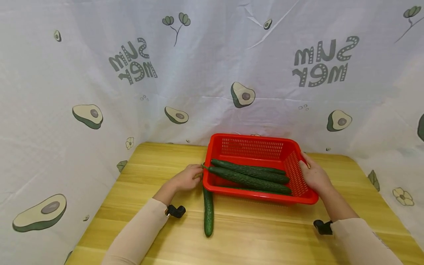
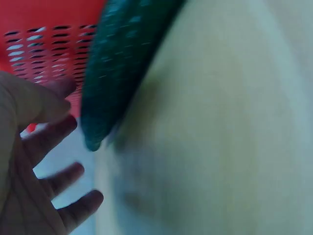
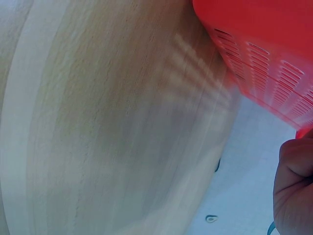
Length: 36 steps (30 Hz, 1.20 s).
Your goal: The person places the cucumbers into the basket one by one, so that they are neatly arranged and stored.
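Right hand (image 1: 314,176) grips the right rim of the red basket (image 1: 254,147), fingers wrapped over the edge, thumb outside; right wrist view shows only a curled bit of that hand by the basket's slotted wall. Left hand (image 1: 187,177) sits at the basket's left rim, fingers loosely spread in the left wrist view, holding nothing; whether it touches the rim or the stem tip there, cannot tell. Three cucumbers (image 1: 251,176) lie lengthwise in the basket, between the two hands, one end poking over the left rim by the left fingers. A loose cucumber (image 1: 208,211) lies on the table (image 1: 265,235) just beside the left hand, against the basket's near-left corner. Avocado-print cloth (image 1: 99,92) hangs behind.
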Each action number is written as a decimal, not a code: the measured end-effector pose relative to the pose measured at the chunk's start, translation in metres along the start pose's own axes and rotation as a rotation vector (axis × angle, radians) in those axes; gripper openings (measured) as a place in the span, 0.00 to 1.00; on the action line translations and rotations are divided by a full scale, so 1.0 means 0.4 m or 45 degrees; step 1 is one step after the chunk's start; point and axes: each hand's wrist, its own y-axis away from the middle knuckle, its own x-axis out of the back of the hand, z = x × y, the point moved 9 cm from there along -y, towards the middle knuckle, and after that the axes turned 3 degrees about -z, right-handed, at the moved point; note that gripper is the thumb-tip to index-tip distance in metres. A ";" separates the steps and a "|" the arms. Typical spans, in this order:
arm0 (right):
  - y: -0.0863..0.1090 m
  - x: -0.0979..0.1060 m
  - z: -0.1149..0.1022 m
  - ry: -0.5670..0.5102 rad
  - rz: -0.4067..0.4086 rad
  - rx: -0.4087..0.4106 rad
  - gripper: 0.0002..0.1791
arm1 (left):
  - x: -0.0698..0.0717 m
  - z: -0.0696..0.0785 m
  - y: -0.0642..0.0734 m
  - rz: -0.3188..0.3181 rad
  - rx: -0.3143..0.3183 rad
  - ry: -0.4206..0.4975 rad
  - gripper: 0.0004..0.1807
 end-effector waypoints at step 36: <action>0.002 -0.002 0.009 -0.033 -0.015 -0.020 0.37 | 0.031 -0.072 0.081 -0.058 0.147 -0.398 0.23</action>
